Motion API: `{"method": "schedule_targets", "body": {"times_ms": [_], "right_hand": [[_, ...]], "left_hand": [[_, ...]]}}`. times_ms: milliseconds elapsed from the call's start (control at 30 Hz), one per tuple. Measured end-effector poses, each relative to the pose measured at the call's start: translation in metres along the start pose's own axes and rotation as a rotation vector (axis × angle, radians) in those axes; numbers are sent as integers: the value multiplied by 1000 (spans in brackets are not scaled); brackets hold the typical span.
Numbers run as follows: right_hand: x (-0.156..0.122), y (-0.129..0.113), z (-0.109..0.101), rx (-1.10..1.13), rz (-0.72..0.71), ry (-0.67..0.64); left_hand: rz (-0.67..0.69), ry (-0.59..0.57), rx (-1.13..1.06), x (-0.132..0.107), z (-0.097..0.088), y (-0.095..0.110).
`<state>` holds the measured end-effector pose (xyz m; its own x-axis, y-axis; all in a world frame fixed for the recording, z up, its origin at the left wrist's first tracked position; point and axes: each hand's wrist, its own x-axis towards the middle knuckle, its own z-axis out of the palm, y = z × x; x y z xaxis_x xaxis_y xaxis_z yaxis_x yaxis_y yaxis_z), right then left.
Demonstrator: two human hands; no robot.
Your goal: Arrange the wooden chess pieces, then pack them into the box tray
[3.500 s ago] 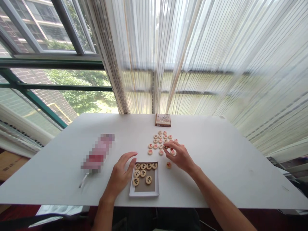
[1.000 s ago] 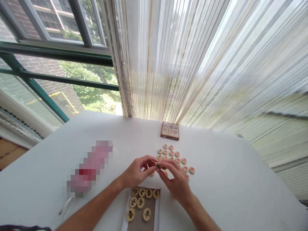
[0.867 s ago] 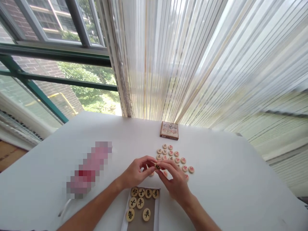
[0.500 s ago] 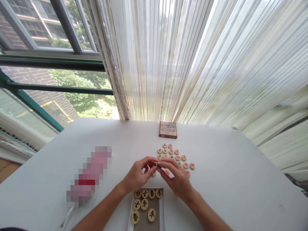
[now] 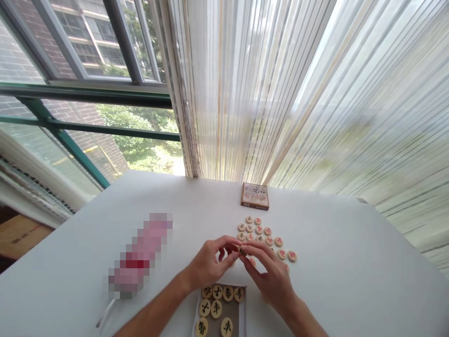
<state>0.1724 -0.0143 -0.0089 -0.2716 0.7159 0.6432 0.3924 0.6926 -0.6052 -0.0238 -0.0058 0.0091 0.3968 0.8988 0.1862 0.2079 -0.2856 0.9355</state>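
Observation:
My left hand [image 5: 208,264] and my right hand [image 5: 271,276] meet above the white table [image 5: 351,262], fingertips pinched together on one round wooden chess piece [image 5: 242,251] with a black character. Just beyond them lie several loose wooden pieces [image 5: 268,236], most with red characters. Below my hands an open shallow box tray [image 5: 242,299] holds several black-marked pieces [image 5: 220,299] laid in rows; its lower part is cut off by the frame.
A small square printed box lid [image 5: 255,195] lies at the table's far edge. A blurred pink object [image 5: 140,255] rests at the left, with a white strip [image 5: 105,314] by it. Striped curtains [image 5: 280,93] and a window [image 5: 70,93] stand behind.
Earlier my left hand rested beside the tray while my right reached into the loose pieces. Both hands then came together on one black-marked piece and have stayed pinched on it.

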Motion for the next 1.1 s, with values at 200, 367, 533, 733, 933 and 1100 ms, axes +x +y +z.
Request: {"method": "schedule_targets", "body": {"times_ms": [200,367,533,733,933,1100], "right_hand": [[1,0,-2,-25,-11,-11],[1,-1,-3,-35,-21,-29],[0,-3,-5,6,-11,-55],[-2,-4,-4,13,6,-29],[-4,-6,-2,-1,46,-30],[-2,-7,-3,12,91,-61]], "left_hand": [[-17,-4,-11,1,-1,-5],[-27,-9,-22,1,-4,-5],[-11,-22,-16,1,-2,-4],[10,-23,-23,0,0,-6],[10,-13,-45,-2,0,-7],[38,-21,-53,-2,0,-6]]}}
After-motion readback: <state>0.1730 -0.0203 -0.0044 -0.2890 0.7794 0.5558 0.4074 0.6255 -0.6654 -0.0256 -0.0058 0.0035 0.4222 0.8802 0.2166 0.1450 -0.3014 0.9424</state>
